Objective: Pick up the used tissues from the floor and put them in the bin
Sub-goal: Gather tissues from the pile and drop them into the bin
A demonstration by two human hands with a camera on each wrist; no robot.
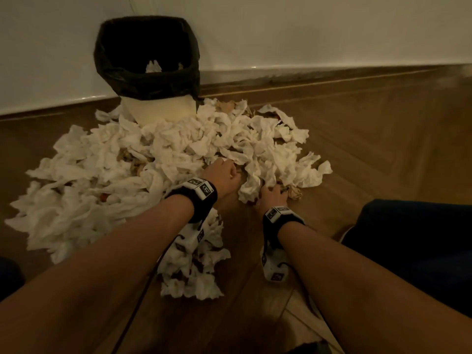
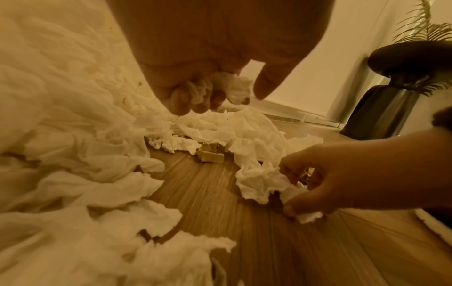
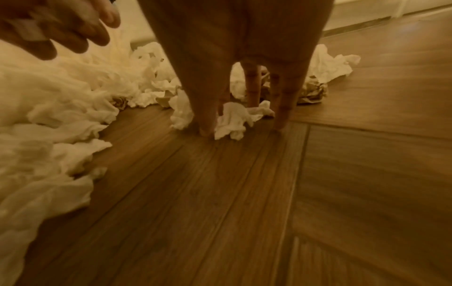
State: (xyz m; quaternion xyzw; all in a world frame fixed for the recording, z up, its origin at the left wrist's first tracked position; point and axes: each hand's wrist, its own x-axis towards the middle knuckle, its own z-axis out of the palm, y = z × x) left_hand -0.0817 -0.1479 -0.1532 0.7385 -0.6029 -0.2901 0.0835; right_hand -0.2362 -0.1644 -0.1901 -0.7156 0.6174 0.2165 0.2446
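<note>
Tissues (image 1: 132, 149) heaped on floor (image 1: 370, 149) before bin (image 1: 146, 80). Light, soft, crushable; likely best grabbed in bunches. Left hand (image 1: 222, 175) fingers clamped on wad (image 2: 234, 87); right hand (image 1: 272, 198) fingers curled round loose tissue (image 2: 259, 183).

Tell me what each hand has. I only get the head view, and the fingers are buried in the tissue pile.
Observer: In the left wrist view, the left hand grips a tissue wad in curled fingers.
Operator: Now the right.
Observer: The right hand pinches a crumpled tissue between thumb and fingers, down at the floor.
Operator: Report anything outside my frame.
Observer: A dark vase holding a plant stands at the right side of the left wrist view.
</note>
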